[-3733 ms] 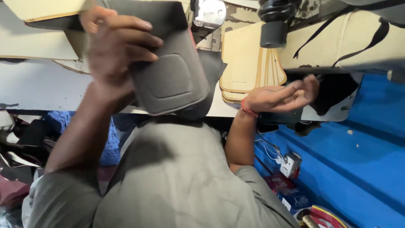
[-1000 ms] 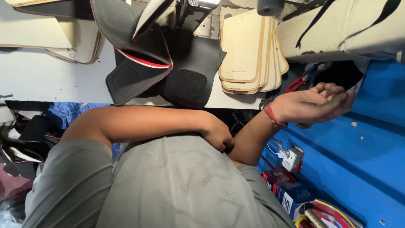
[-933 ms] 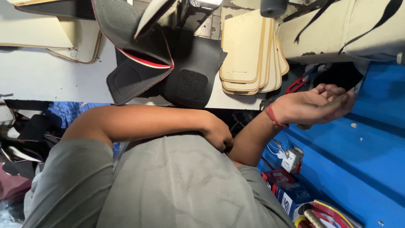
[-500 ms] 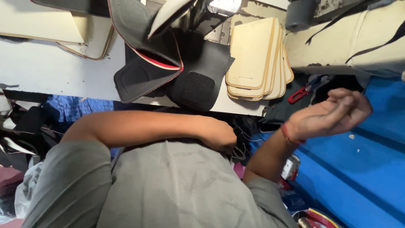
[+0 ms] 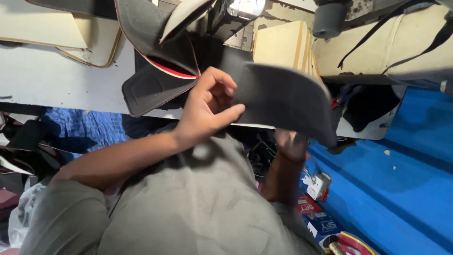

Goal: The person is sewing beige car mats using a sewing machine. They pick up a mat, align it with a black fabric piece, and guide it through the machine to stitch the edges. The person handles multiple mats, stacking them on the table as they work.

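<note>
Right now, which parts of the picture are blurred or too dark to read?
Head view: the right hand and the lower edge of the dark panel are motion-blurred; the left hand is sharp; the clutter under the white table is lost in shadow.

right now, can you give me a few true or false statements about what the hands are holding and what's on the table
1. Both hands hold one dark grey fabric panel. True: the left hand pinches its left edge, the right hand is beneath it.
2. The panel lies flat on the table. False: it is lifted above the white table.
3. Beige pieces are stacked behind the panel. True.
4. The surface at right is red. False: the blue surface is blue.
</note>
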